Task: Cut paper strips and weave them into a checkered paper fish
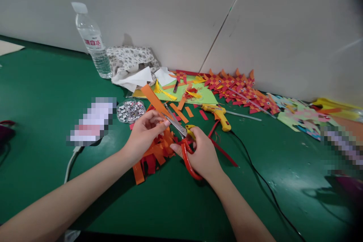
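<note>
My left hand (pixel 147 130) pinches an orange paper strip (pixel 154 98), whose far end sticks up to the left. Red-handled scissors (pixel 190 162) are gripped in my right hand (pixel 203 151). Their blades reach toward the left fingertips and the strip; whether the blades touch the paper I cannot tell. A small yellow thing (pixel 191 130) shows by the right index finger, partly covered. Beneath both hands lies a pile of orange and red paper strips (pixel 159 151). Just beyond the right hand rests a yellow glue gun (pixel 218 115).
Woven red-orange paper fish (pixel 235 87) are heaped by the wall. A water bottle (pixel 95 45), a patterned tissue pouch (pixel 130 60), a tray of googly eyes (pixel 131 111) and a blurred phone (pixel 93 121) stand or lie leftward. A black cord (pixel 255 170) crosses the green table (pixel 113 211).
</note>
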Demonstrator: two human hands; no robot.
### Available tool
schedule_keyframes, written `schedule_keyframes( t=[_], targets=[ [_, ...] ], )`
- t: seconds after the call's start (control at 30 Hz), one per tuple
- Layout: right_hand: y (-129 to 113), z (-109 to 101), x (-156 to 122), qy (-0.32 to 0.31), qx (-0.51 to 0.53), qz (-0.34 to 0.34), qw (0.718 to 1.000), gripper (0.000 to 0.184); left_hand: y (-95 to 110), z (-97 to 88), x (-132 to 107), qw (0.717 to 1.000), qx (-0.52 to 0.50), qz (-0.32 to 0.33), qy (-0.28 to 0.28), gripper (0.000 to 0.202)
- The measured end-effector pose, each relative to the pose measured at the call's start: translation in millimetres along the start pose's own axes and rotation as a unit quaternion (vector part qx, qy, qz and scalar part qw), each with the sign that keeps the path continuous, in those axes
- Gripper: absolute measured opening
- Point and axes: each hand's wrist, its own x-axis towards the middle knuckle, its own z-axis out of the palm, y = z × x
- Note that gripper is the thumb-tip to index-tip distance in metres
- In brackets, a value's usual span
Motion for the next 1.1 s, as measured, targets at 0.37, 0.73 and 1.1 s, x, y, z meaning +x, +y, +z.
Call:
schedule_keyframes(
  t=[0.37,0.73,1.1],
  targets=[
    [7.8,3.3,-0.2,0.003,0.040,-0.003,0.999,0.041,-1.3,-2.7,3.5,0.999,-0.041,-0.013,-0.015,0.025],
    [5.8,2.1,0.8,0.019,0.037,-0.008,0.999,0.043,0.4,-2.8,6.4,0.997,-0.064,-0.019,-0.029,0.023],
    [5.2,3.1,1.1,0.044,0.026,-0.026,0.998,0.047,-1.2,-4.6,6.7,0.996,-0.081,-0.020,-0.037,0.025]
  ],
)
